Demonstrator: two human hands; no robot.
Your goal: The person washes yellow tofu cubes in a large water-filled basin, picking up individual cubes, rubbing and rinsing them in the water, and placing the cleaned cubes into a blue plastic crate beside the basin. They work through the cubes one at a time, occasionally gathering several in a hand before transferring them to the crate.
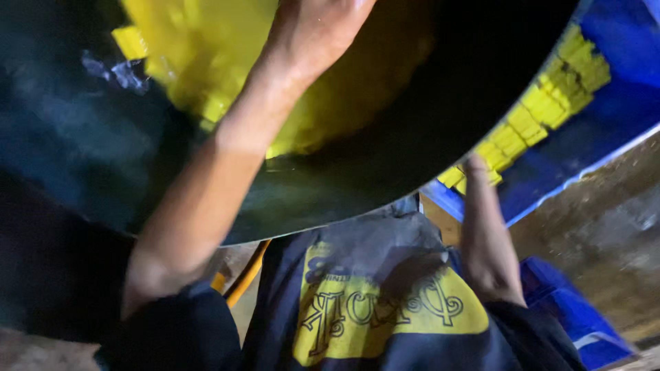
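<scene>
**Reaching into a big dark pan of yellow pieces**

Head view: the camera looks steeply down past the person's chest, over a dark shirt (371, 302) with a yellow printed patch. The left hand (317, 31) stretches forward into a wide dark pan (385, 165) and sits over a heap of yellow pieces (199, 48); its fingers run off the top edge, so I cannot tell whether they are spread or closed on anything. The right hand (491, 264) hangs lower, just beyond the near rim of the pan, its fingers hidden behind the wrist, so their state cannot be told either. Past that hand, a row of yellow blocks (543, 103) lies along a blue sheet (605, 130), well apart from the heap. A blue crate (570, 309) stands beside the right forearm, on bare ground.

As a judgement, the step in hand is handling the yellow pieces in the pan. A next move would call for a steady reach, since the picture is blurred with motion
</scene>
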